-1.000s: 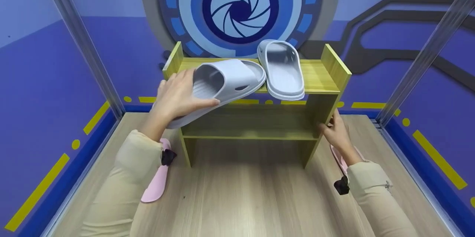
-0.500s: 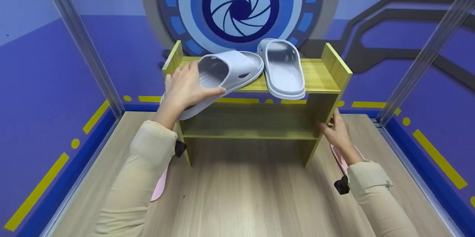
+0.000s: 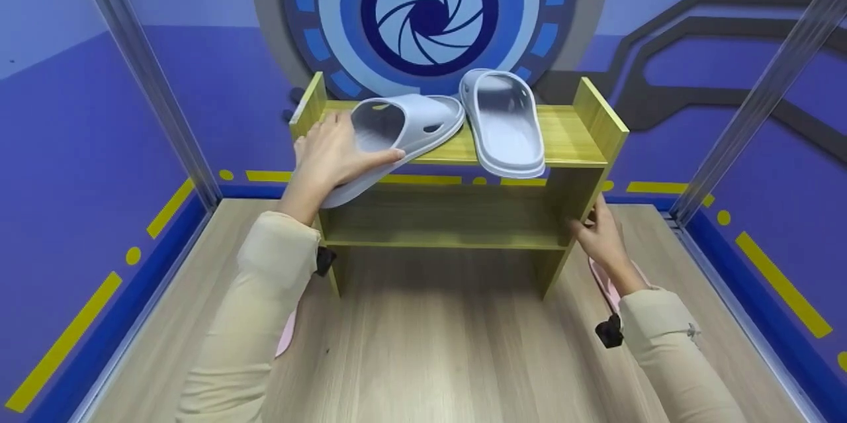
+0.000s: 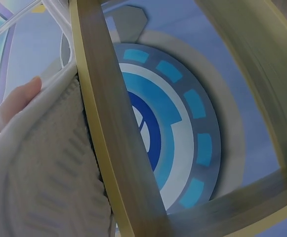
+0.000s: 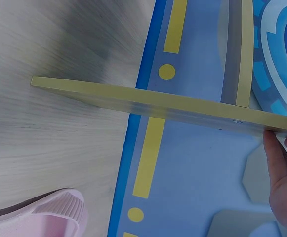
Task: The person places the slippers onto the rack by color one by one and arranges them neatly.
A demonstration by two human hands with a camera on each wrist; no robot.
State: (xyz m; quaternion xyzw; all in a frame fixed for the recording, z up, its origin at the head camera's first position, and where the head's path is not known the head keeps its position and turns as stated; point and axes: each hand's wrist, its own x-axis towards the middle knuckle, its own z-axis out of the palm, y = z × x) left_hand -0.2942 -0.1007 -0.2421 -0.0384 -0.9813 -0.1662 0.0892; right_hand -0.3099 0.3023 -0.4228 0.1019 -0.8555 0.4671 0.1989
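Observation:
My left hand holds a light grey slipper by its heel, thumb along the near side. The slipper lies slanted over the left part of the yellow-green wooden shoe rack, toe toward the back right, heel past the front edge. In the left wrist view its ridged sole is against or close to the board's edge. A matching grey slipper stands on the top shelf, just right of it. Lower down, my right hand grips the rack's right side panel, thumb and fingers on opposite faces.
A pink slipper lies on the floor left of the rack, mostly hidden by my left sleeve. Another pink slipper is at the right, partly behind my right wrist. Patterned blue walls and metal posts enclose the wooden floor.
My left hand has carried the grey slipper up and rightward onto the rack's top, and its toe has dipped slightly since half a second ago. My right hand stays in place.

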